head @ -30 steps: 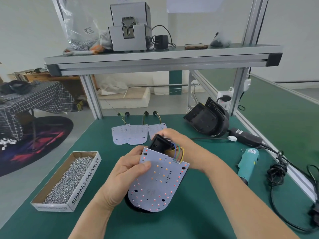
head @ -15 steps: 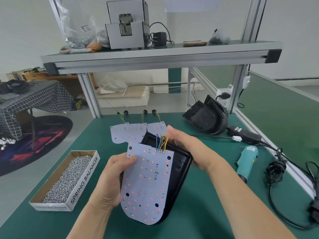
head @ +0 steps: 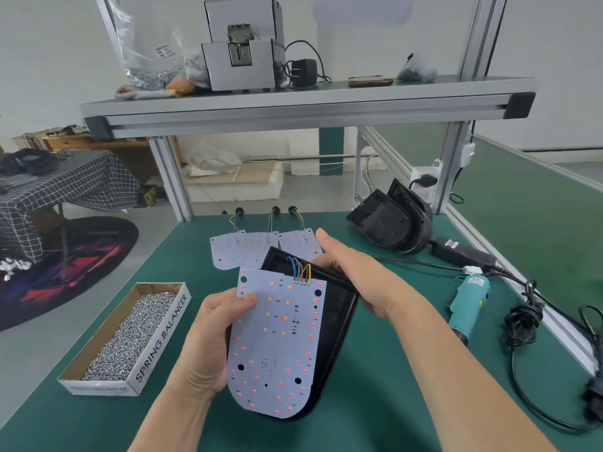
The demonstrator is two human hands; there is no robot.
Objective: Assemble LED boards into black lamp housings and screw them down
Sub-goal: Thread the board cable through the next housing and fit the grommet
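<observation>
A white LED board [head: 277, 344] with red and orange LEDs lies tilted over a black lamp housing [head: 336, 318], both held above the green table. My left hand [head: 208, 340] grips the board's left edge, thumb on its face. My right hand [head: 355, 275] grips the housing's upper right rim. Coloured wires [head: 299, 270] loop from the board's top edge into the housing. Several spare LED boards [head: 248, 247] lie flat further back. Stacked black housings [head: 391, 223] lean at the back right.
A cardboard box of screws [head: 130, 337] marked SPRING BALANCER sits at the left. A teal electric screwdriver [head: 470, 305] and its black cables [head: 525, 318] lie at the right. An aluminium shelf frame [head: 293, 102] crosses overhead.
The board and housing have tipped to face me and shifted slightly. My left hand moved from the board's face to its left edge; my right hand now grips the housing rim.
</observation>
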